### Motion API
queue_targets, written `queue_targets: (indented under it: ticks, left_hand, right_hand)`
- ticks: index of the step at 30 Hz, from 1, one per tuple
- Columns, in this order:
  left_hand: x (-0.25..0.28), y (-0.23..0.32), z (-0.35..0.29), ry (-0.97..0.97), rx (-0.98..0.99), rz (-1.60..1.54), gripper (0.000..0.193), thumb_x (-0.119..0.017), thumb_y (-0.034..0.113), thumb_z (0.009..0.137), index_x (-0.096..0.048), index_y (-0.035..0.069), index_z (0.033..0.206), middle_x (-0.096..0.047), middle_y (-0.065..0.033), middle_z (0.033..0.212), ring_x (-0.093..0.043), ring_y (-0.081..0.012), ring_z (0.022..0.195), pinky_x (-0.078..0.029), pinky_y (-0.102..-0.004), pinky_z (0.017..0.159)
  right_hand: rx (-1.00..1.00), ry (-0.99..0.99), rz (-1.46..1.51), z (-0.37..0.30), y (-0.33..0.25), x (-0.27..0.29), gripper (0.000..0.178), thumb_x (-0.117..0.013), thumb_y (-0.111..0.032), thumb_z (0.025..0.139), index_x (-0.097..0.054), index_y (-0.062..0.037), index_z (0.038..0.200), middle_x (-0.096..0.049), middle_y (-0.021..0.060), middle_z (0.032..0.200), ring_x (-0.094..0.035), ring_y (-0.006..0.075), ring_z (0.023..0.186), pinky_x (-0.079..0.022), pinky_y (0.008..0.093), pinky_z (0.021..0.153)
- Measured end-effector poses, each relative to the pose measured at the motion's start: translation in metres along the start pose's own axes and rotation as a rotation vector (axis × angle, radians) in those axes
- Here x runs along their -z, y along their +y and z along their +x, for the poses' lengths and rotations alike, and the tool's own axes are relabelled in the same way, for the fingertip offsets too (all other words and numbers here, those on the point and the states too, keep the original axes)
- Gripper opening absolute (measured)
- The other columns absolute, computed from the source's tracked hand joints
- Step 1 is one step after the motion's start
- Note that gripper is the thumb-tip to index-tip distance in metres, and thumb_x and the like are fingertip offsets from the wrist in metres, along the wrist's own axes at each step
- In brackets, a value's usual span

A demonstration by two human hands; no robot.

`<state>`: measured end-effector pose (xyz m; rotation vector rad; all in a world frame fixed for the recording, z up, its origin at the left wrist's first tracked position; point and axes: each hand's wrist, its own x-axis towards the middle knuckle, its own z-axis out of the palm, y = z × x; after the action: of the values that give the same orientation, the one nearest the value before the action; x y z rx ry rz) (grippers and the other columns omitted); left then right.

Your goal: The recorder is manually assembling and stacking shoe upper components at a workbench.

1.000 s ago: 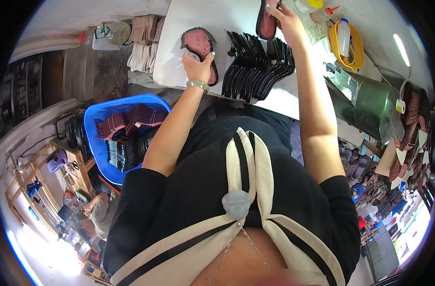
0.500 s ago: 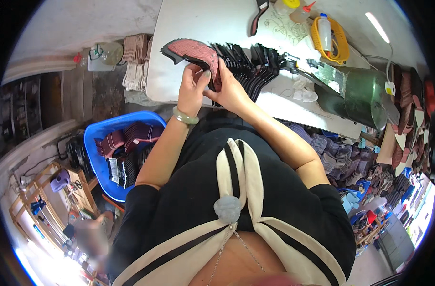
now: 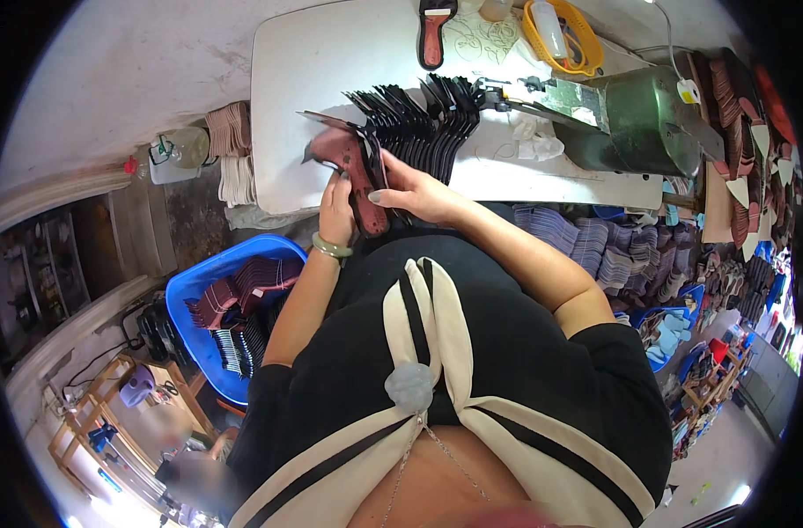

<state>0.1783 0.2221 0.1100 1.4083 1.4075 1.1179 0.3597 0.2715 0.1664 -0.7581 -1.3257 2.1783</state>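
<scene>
Both my hands hold a small bundle of curved shoe-upper pieces (image 3: 359, 182), reddish brown with black edges, just over the table's near edge. My left hand (image 3: 335, 211) grips its left side, fingers partly hidden beneath it. Along the right side lies my right hand (image 3: 416, 189), its thumb pressed on the brown face. How many pieces are in the bundle I cannot tell. Just beyond, a row of black upper pieces (image 3: 423, 123) stands overlapped on the white table (image 3: 291, 70). A single brown and black piece (image 3: 432, 40) lies at the far side.
Right of the row stands a machine with a green cylindrical body (image 3: 652, 123). A yellow basket (image 3: 551, 53) holds a bottle at the back. A blue tub (image 3: 186, 295) with stacked pieces sits at my left. Stacked pieces (image 3: 586, 251) lie below the table at right.
My hands have brought the bundle nearer my body and turned it. A smooth brown face shows instead of the textured pink one. The whole view has shifted slightly.
</scene>
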Motion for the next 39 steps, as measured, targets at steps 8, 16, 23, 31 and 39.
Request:
queue_targets:
  ticks: [8,16,23,31,39]
  left_hand:
    - [0.027,-0.065,0.046,0.265,0.209,0.96,0.048,-0.052,0.03,0.091,-0.045,-0.003,0.125,-0.06,-0.0154,0.096,-0.058,-0.0283,0.09,-0.045,-0.0356,0.08]
    - [-0.024,0.149,0.078,-0.04,0.227,-0.878,0.025,-0.055,0.019,0.092,-0.056,-0.001,0.107,-0.063,-0.0084,0.097,-0.062,-0.0158,0.088,-0.05,-0.0312,0.083]
    - [-0.045,0.147,0.08,-0.042,0.086,-0.701,0.046,-0.042,0.04,0.096,-0.053,-0.003,0.108,-0.062,-0.0112,0.101,-0.059,-0.0174,0.092,-0.049,-0.0324,0.081]
    - [-0.052,0.184,0.079,-0.341,0.197,-0.453,0.051,-0.032,0.047,0.097,-0.057,0.004,0.106,-0.062,-0.0066,0.092,-0.052,-0.0115,0.071,-0.041,-0.026,0.06]
    - [-0.074,0.126,0.112,-0.412,0.204,-0.519,0.044,-0.041,0.036,0.098,-0.061,-0.003,0.093,-0.062,-0.0047,0.08,-0.052,-0.0082,0.073,-0.045,-0.0267,0.071]
  right_hand:
    - [0.26,0.77,-0.819,-0.018,-0.004,0.05,0.08,-0.079,-0.023,0.064,-0.04,0.0024,0.128,-0.054,0.0212,0.115,-0.055,0.0297,0.106,-0.044,0.036,0.091]
    - [0.289,0.691,-0.696,-0.05,-0.047,0.029,0.058,-0.076,-0.015,0.07,-0.048,0.0011,0.118,-0.06,0.0146,0.107,-0.06,0.0183,0.092,-0.048,0.0304,0.081]
    - [0.416,0.576,0.157,-0.061,-0.089,0.01,0.024,-0.06,-0.01,0.087,-0.057,0.0022,0.107,-0.064,0.0091,0.099,-0.059,0.011,0.086,-0.047,0.0263,0.08]
    - [0.607,0.739,0.042,-0.061,-0.087,0.0,0.02,-0.061,-0.011,0.087,-0.057,0.0019,0.103,-0.064,0.0068,0.095,-0.059,0.011,0.083,-0.047,0.0251,0.075]
    - [0.093,0.522,-0.173,-0.088,-0.035,0.06,0.049,-0.058,-0.037,0.088,-0.05,-0.0008,0.121,-0.056,0.0089,0.115,-0.052,0.0139,0.104,-0.041,0.0318,0.09]
